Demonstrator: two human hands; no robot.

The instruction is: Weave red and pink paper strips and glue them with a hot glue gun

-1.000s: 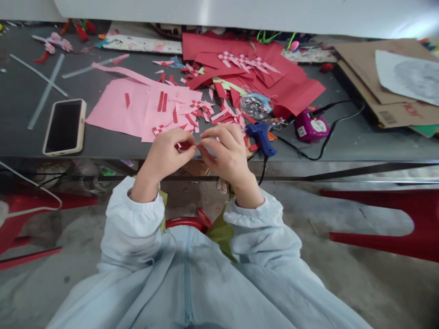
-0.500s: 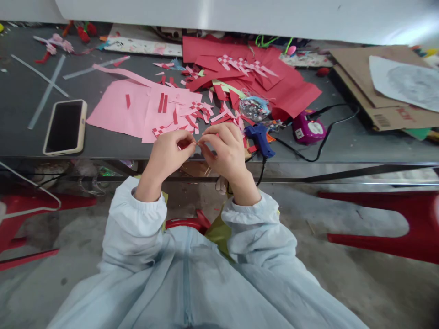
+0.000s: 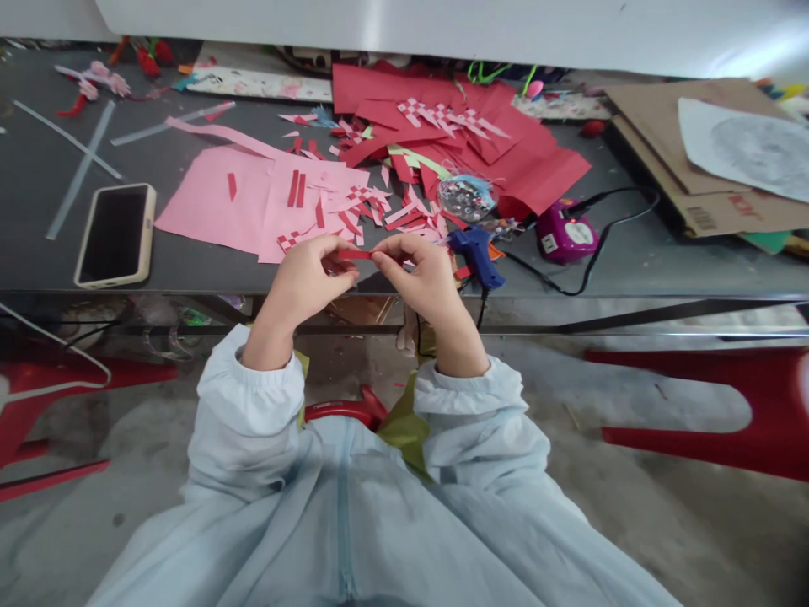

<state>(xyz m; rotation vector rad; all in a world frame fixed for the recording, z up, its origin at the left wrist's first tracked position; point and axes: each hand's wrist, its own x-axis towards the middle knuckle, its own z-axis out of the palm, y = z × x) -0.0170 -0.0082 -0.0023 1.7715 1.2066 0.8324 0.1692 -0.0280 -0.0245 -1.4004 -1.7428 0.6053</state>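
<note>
A short red paper strip [image 3: 356, 255] is stretched level between my two hands, above the table's front edge. My left hand [image 3: 309, 282] has its fingers closed on the strip's left end. The other end is pinched between the thumb and fingers of my right hand [image 3: 420, 274]. Just beyond them lie pink paper sheets [image 3: 218, 198] scattered with red and pink strips and small checkered woven pieces [image 3: 289, 242]. A blue glue gun [image 3: 479, 255] rests close to the right hand.
A phone [image 3: 115, 236] lies at the left. Red paper sheets [image 3: 537, 164] and a clear container of beads [image 3: 466, 198] are behind the hands. At the right are a purple power box [image 3: 567, 233] with a black cable and stacked cardboard [image 3: 663, 152]. Red stools flank me.
Earlier my fingertips met with the strip mostly hidden. Now the hands are slightly apart and the red strip shows flat between them.
</note>
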